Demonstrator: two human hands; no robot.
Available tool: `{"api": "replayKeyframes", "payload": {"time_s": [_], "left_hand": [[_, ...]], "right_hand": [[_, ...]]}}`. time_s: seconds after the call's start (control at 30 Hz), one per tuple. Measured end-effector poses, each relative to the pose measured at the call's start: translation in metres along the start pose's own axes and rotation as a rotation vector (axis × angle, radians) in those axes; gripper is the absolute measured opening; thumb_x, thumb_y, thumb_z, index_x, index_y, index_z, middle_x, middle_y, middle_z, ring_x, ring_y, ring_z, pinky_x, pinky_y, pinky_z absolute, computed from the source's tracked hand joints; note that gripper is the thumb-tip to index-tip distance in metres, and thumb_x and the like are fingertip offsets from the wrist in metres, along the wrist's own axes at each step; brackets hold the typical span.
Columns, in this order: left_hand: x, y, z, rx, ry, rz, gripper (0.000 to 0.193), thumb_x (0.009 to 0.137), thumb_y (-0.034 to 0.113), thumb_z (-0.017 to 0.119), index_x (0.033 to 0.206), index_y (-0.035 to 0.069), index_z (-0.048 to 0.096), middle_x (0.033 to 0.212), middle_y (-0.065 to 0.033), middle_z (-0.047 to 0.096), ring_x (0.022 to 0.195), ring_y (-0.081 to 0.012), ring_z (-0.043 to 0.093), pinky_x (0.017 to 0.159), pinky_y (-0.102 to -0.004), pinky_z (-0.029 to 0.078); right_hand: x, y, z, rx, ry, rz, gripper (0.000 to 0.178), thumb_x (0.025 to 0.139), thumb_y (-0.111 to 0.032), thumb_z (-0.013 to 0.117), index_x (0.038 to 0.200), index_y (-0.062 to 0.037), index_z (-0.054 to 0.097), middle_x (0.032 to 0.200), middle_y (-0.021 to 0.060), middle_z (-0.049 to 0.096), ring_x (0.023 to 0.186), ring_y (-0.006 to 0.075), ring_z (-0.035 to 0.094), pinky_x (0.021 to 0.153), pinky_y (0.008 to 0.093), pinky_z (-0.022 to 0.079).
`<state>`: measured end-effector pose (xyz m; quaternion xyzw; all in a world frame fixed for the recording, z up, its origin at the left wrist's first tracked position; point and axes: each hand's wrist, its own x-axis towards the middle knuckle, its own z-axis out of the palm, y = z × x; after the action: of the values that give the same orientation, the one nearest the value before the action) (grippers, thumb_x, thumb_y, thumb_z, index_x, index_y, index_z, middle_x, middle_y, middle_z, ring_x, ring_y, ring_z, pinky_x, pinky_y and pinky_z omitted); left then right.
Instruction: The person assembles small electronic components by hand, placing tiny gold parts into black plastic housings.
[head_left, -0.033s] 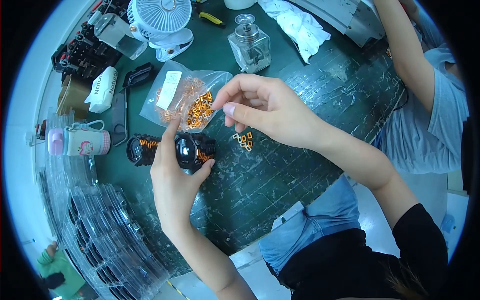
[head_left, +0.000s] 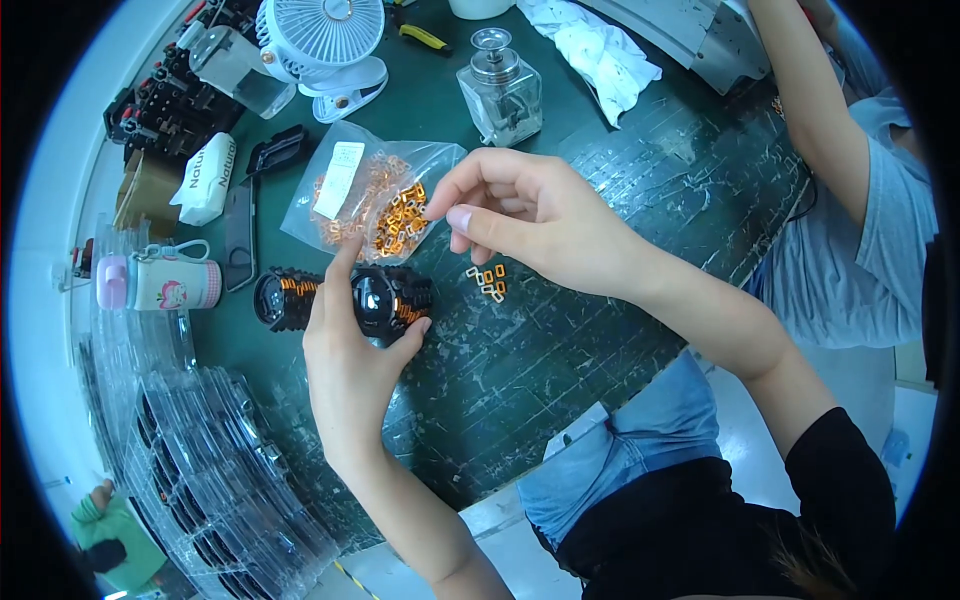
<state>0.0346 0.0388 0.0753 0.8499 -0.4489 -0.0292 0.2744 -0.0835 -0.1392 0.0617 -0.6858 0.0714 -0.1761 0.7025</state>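
My left hand (head_left: pixel 350 370) spans a black round ribbed part (head_left: pixel 378 300) standing on the table, index finger and thumb on either side of it. Small orange pieces sit along this part's side. A similar black part (head_left: pixel 286 298) with orange pieces stands just left of it. My right hand (head_left: pixel 520 210) hovers right of a clear plastic bag (head_left: pixel 310 195), its thumb and forefinger brought together. Whatever may be between those fingertips is too small to make out. Inside the bag lie many small orange rectangular rings (head_left: pixel 400 222). Several loose rings (head_left: pixel 488 282) lie below my right hand.
A glass pump bottle (head_left: pixel 500 95) and a white clip fan (head_left: pixel 325 50) stand behind the bag. At left are a flask (head_left: pixel 175 283), a phone (head_left: pixel 240 230) and stacked clear trays (head_left: pixel 210 470). Another person's arm (head_left: pixel 810 100) is at the far right.
My hands and the parts under them have barely moved. A person in green at the far lower left has shifted slightly.
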Motion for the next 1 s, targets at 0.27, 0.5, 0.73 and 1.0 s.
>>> {"api": "replayKeyframes", "payload": {"time_s": [0.27, 0.5, 0.73, 1.0], "left_hand": [[-0.002, 0.005, 0.004, -0.015, -0.035, -0.03, 0.087, 0.059, 0.002, 0.081, 0.136, 0.011, 0.04, 0.1, -0.0202, 0.065, 0.086, -0.036, 0.065, 0.074, -0.0408, 0.052], [-0.01, 0.006, -0.023, -0.051, 0.013, -0.046, 0.083, 0.059, -0.004, 0.078, 0.134, 0.01, 0.044, 0.091, -0.0123, 0.066, 0.085, -0.0175, 0.067, 0.077, -0.0298, 0.053], [-0.04, -0.013, -0.071, 0.037, 0.382, -0.318, 0.079, 0.061, -0.001, 0.079, 0.132, 0.01, 0.047, 0.104, -0.0154, 0.063, 0.087, -0.0189, 0.062, 0.083, -0.0315, 0.05], [-0.027, -0.065, -0.049, 0.214, 0.343, -0.625, 0.079, 0.062, 0.025, 0.085, 0.127, 0.003, 0.048, 0.112, -0.0206, 0.061, 0.101, -0.0305, 0.06, 0.091, -0.0368, 0.045]], "right_hand": [[-0.001, 0.0, 0.002, 0.02, -0.009, 0.008, 0.016, 0.095, -0.01, 0.053, 0.107, -0.0013, 0.058, 0.085, 0.0023, 0.062, 0.078, 0.0072, 0.059, 0.072, 0.0224, 0.051], [-0.001, -0.001, 0.001, 0.012, -0.01, 0.04, 0.016, 0.095, -0.008, 0.052, 0.108, -0.0014, 0.058, 0.087, 0.0024, 0.061, 0.078, 0.0074, 0.059, 0.073, 0.0227, 0.051], [0.003, 0.009, 0.003, 0.047, 0.02, 0.038, 0.012, 0.091, -0.008, 0.055, 0.101, -0.0009, 0.058, 0.082, 0.0032, 0.061, 0.072, 0.0089, 0.057, 0.067, 0.0237, 0.049], [0.003, 0.014, 0.005, 0.009, -0.024, 0.098, 0.015, 0.095, -0.01, 0.053, 0.106, -0.0019, 0.059, 0.086, 0.0021, 0.061, 0.08, 0.0072, 0.059, 0.074, 0.0232, 0.051]]}}
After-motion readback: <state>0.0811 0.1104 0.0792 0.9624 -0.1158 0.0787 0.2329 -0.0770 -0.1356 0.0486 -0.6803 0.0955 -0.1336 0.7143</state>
